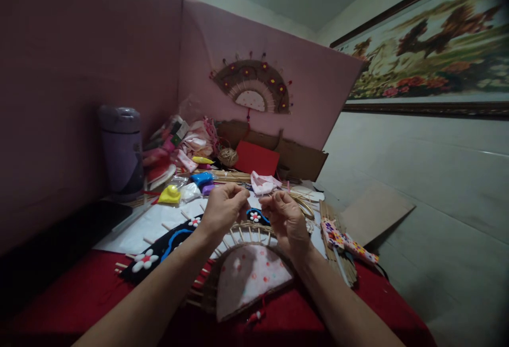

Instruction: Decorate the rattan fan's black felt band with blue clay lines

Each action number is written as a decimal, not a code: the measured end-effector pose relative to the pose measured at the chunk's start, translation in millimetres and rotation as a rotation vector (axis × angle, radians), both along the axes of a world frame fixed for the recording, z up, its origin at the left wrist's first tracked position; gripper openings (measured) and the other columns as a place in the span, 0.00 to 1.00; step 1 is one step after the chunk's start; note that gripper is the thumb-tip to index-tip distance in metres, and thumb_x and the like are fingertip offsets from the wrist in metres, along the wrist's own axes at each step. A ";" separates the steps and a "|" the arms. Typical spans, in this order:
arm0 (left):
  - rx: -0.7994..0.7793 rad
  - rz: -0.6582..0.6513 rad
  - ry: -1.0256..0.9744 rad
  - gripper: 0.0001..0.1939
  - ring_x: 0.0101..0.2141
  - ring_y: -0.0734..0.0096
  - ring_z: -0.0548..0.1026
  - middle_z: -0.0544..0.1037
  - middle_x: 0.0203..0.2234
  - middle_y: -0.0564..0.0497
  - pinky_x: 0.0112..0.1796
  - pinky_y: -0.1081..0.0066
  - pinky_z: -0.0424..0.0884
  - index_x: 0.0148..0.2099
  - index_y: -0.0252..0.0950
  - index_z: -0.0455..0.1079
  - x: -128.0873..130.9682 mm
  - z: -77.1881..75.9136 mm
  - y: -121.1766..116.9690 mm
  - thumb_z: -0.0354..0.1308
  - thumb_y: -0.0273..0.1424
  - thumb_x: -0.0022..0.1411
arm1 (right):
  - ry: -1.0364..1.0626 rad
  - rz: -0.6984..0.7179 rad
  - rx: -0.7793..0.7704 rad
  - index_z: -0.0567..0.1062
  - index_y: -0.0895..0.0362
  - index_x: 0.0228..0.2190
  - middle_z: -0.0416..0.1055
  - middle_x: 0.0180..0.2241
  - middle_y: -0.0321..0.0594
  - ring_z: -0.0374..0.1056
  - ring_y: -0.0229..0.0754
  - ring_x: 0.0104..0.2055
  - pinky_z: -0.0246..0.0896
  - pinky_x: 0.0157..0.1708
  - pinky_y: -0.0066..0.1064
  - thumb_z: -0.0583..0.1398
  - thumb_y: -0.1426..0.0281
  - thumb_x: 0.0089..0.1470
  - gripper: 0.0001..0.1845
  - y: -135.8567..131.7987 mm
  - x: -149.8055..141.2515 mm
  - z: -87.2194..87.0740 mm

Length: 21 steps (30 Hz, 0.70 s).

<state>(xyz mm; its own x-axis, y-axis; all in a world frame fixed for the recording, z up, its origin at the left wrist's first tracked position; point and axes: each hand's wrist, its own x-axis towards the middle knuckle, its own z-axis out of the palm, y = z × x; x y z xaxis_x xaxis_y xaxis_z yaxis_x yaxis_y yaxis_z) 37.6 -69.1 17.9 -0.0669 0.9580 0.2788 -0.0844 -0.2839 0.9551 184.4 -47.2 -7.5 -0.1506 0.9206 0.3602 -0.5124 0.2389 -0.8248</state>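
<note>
Handmade fan (pixel 238 270): lies near centre on red tablecloth (pixel 71 296). Left hand (pixel 222 209) and right hand (pixel 284 217) hover above it, fingertips pinched; item gripped cannot be determined. Pink partition (pixel 119 45) bounds left and far edges; right side opens onto bare floor (pixel 437 220).

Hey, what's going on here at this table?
A person is doing craft work at a table with a red cloth. Both hands are raised together above a half-made fan of wooden sticks with a pink spotted centre: the left hand and right hand pinch something too small to make out. Packets of coloured clay, a purple flask and a finished brown fan on the pink wall lie beyond.
</note>
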 end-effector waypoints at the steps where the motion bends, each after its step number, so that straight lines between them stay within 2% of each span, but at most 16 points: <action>1: -0.041 -0.089 -0.104 0.07 0.13 0.80 0.62 0.69 0.15 0.55 0.16 0.77 0.56 0.24 0.33 0.65 0.3 0.9 -0.2 0.55 0.31 0.51 | -0.002 0.010 -0.009 0.69 0.56 0.26 0.74 0.25 0.35 0.66 0.35 0.25 0.60 0.26 0.26 0.65 0.64 0.47 0.11 0.4 0.6 0.2; 3: -0.119 -0.197 -0.269 0.07 0.14 0.82 0.61 0.69 0.15 0.55 0.16 0.79 0.56 0.25 0.32 0.65 0.5 2.5 -0.7 0.57 0.29 0.52 | -0.017 0.013 0.001 0.69 0.56 0.25 0.71 0.21 0.34 0.63 0.33 0.22 0.57 0.23 0.24 0.65 0.63 0.47 0.12 0.8 1.4 0.1; 6: -0.201 -0.242 -0.415 0.05 0.16 0.83 0.64 0.69 0.17 0.54 0.19 0.81 0.59 0.26 0.31 0.65 -1.2 3.6 0.2 0.56 0.26 0.53 | -0.029 -0.001 0.010 0.69 0.57 0.24 0.69 0.19 0.33 0.59 0.32 0.20 0.53 0.20 0.23 0.64 0.63 0.48 0.12 0.8 2.2 -0.1; 10: -0.199 -0.285 -0.423 0.11 0.16 0.85 0.61 0.68 0.17 0.54 0.18 0.82 0.56 0.24 0.31 0.64 -3.2 5.3 -0.2 0.57 0.31 0.56 | -0.009 -0.041 -0.019 0.69 0.57 0.25 0.68 0.18 0.33 0.59 0.32 0.19 0.51 0.19 0.22 0.64 0.63 0.46 0.12 2.4 3.0 -0.8; 14: -0.078 -0.513 -0.179 0.14 0.15 0.85 0.58 0.65 0.14 0.56 0.17 0.81 0.52 0.23 0.31 0.67 5.0 8.4 -25.2 0.63 0.36 0.51 | -0.010 -0.096 -0.045 0.69 0.57 0.25 0.66 0.17 0.32 0.57 0.31 0.18 0.49 0.18 0.22 0.64 0.62 0.45 0.13 5.6 3.1 -2.6; 16: -0.149 -0.657 -0.027 0.09 0.16 0.83 0.61 0.67 0.15 0.56 0.19 0.80 0.56 0.27 0.31 0.72 12.2 5.0 -48.1 0.65 0.32 0.48 | -0.028 -0.110 -0.047 0.68 0.57 0.24 0.66 0.16 0.32 0.56 0.31 0.18 0.48 0.18 0.22 0.64 0.62 0.45 0.13 6.6 2.9 -3.3; 17: -0.188 -0.743 0.028 0.08 0.18 0.82 0.63 0.69 0.17 0.55 0.21 0.79 0.58 0.29 0.31 0.73 15.4 1.0 -60.4 0.64 0.32 0.48 | -0.037 -0.112 -0.041 0.68 0.57 0.24 0.66 0.16 0.32 0.56 0.31 0.18 0.48 0.17 0.22 0.65 0.62 0.45 0.13 6.9 2.8 -3.4; 19: -0.131 -0.917 0.143 0.09 0.22 0.78 0.68 0.71 0.21 0.53 0.24 0.77 0.63 0.29 0.33 0.74 18.9 -11.5 -83.4 0.62 0.35 0.52 | -0.048 -0.114 -0.019 0.68 0.57 0.24 0.65 0.15 0.32 0.55 0.31 0.17 0.47 0.17 0.22 0.64 0.62 0.45 0.13 6.9 2.9 -3.5; 21: -0.069 -0.968 0.377 0.11 0.27 0.74 0.72 0.74 0.26 0.52 0.28 0.75 0.66 0.30 0.35 0.75 17.4 -27.2 -102.4 0.61 0.38 0.53 | -0.053 -0.119 -0.008 0.68 0.57 0.24 0.65 0.15 0.32 0.55 0.31 0.17 0.46 0.17 0.22 0.64 0.62 0.45 0.13 6.7 3.0 -3.3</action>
